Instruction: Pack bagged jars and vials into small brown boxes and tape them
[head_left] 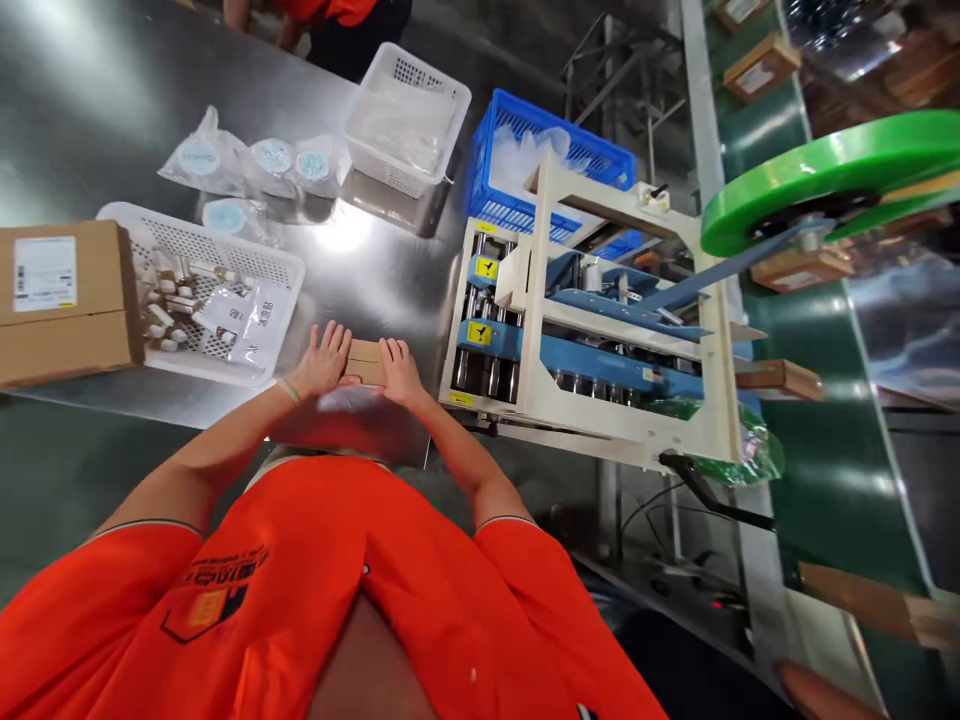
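A small brown cardboard box (365, 362) lies at the metal table's near edge, between my two hands. My left hand (324, 360) grips its left end, fingers stretched along the side and thumb low at the near edge. At the right end, my right hand (400, 370) holds the box with fingers bent over the corner. The box's flaps look closed, with a seam across the top. Just left of my left hand stands a white perforated basket (289, 300) with several small white-capped bottles and a printed plastic bag (259, 320) inside.
A large labelled carton (67, 340) overlaps the basket's left side. Several clear bags with round blue-white contents (274, 157) lie behind. A white bin (352, 125) and blue crate (480, 165) stand farther back. Right is a roller sealing machine (532, 370) with green tape (750, 190); beyond runs a green conveyor (832, 440).
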